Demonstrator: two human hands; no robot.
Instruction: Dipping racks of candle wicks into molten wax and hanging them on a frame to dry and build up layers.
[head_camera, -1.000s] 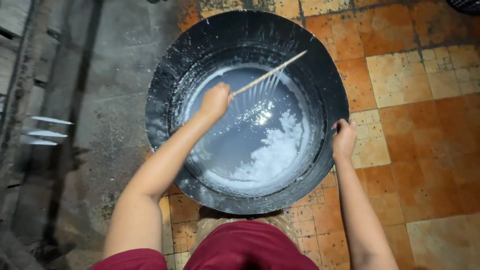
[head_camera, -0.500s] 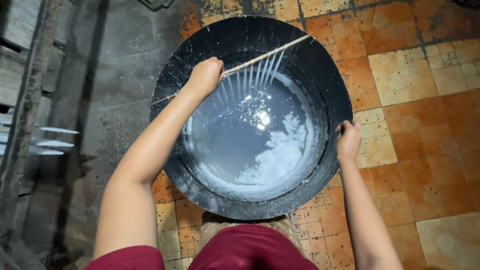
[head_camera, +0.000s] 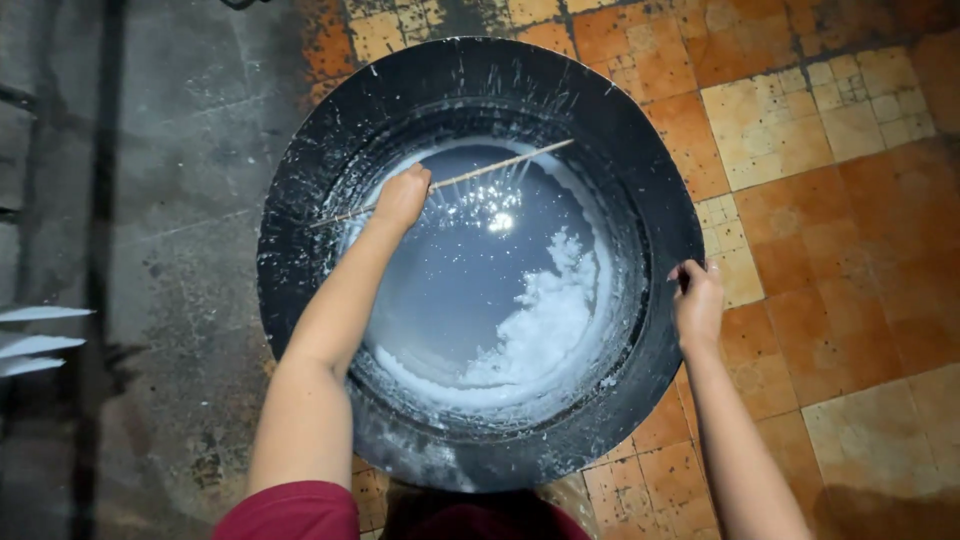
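Sleeves: dark red sleeves (head_camera: 295, 510) at the bottom edge, nearest the camera; both bare forearms reach out from them over the floor
Right hand: the right hand (head_camera: 698, 305) rests on the right rim of the black tub (head_camera: 300, 240); its fingers (head_camera: 688, 275) are curled over the rim's edge, closed on it
Left hand: the left hand (head_camera: 402, 197) is over the tub's inner left side, beyond the right hand; its fingers are closed in a fist around the thin stick (head_camera: 500, 168)
Stick: pale and slender, tilted; it runs from left of the left-hand fingers, across the tub wall, up and rightward over the liquid; fine threads of water hang from it just right of the fingers
Liquid: grey-blue water (head_camera: 470, 290) fills the tub below the left-hand fingers; white foam (head_camera: 545, 325) lies between the two hands and along the near inner wall; a bright glint just right of the left fist
Floor: orange and cream tiles (head_camera: 800, 130) right of and beyond the right-hand fingers; grey stained concrete (head_camera: 170, 200) left of the left-hand fingers
Far left edge: pale flat strips (head_camera: 35, 340), too cut off to identify
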